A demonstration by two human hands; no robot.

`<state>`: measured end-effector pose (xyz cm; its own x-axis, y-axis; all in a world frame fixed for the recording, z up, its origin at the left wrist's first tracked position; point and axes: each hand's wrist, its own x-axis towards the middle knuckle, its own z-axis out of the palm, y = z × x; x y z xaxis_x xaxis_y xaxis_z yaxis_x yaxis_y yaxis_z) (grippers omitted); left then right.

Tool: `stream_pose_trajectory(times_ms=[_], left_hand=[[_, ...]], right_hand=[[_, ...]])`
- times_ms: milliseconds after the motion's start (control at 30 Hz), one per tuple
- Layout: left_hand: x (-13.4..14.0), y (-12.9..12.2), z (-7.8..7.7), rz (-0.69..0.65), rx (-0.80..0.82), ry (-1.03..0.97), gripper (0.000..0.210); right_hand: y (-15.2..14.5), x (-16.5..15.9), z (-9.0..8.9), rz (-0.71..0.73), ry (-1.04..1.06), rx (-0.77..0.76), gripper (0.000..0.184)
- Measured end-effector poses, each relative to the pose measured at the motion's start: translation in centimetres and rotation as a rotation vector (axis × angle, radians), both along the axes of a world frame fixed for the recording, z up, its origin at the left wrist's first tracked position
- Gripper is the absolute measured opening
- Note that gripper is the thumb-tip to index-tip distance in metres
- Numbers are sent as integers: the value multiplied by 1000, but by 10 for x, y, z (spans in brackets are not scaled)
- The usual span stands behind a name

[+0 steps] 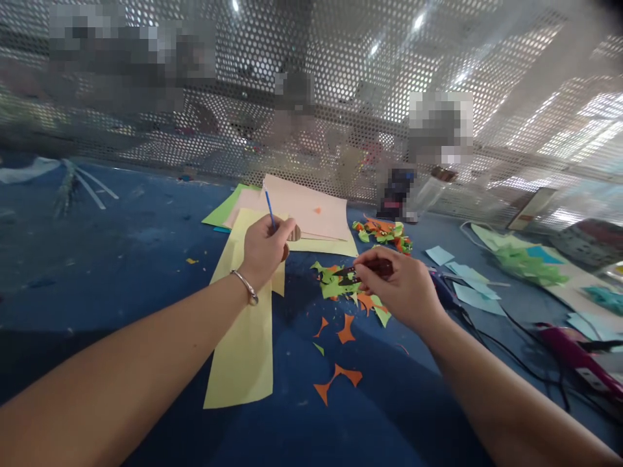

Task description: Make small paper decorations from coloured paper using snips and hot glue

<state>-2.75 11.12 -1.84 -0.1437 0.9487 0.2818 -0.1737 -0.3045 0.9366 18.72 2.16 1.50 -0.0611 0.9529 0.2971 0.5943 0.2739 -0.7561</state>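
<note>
My left hand [265, 250] is closed around a thin blue pen [269, 206] that points upward. Two small round brownish pieces [294, 231] show beside its thumb and fingers; whether the hand grips them I cannot tell. Under this hand lies a long pale yellow paper strip [241, 363]. My right hand [402, 282] is shut on dark scissors [348, 275], their blades parted and pointing left. Below the blades is a heap of green and orange paper scraps [333, 287]. Loose orange scraps [346, 329] are scattered nearer to me.
Pale pink sheets [316, 207] and a green sheet [224, 209] lie behind my left hand. Another scrap pile [384, 232] sits farther back. On the right are light blue papers [477, 298], black cables [516, 370] and a magenta tool [574, 357]. A perforated metal screen [335, 65] borders the blue table.
</note>
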Motion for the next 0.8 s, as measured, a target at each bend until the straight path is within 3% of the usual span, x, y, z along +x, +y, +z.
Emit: stream_pose_trajectory(times_ms=[200,267,433,533,633,700,800], left_hand=[[-3,-2,1,16,-7,0,29],[-4,-3,1,21,-17,0,28],[-4,-3,2,-14,-6,-11,28],[-3,-1,1,-4,-5,23,28],[-3,0,0,24,3,69,27],[-3,-1,0,28,9,77,28],[-3,-1,0,4,19,72,28]], right_hand=[[11,-16,-6,144,148,-172,7],[21,-5,-11,98,162,-222,6],[29,35,-7,-109,111,-106,12],[18,43,7,-28,138,-114,17],[8,47,17,132,87,-259,16],[9,52,18,211,41,-349,15],[19,64,13,213,-6,-383,13]])
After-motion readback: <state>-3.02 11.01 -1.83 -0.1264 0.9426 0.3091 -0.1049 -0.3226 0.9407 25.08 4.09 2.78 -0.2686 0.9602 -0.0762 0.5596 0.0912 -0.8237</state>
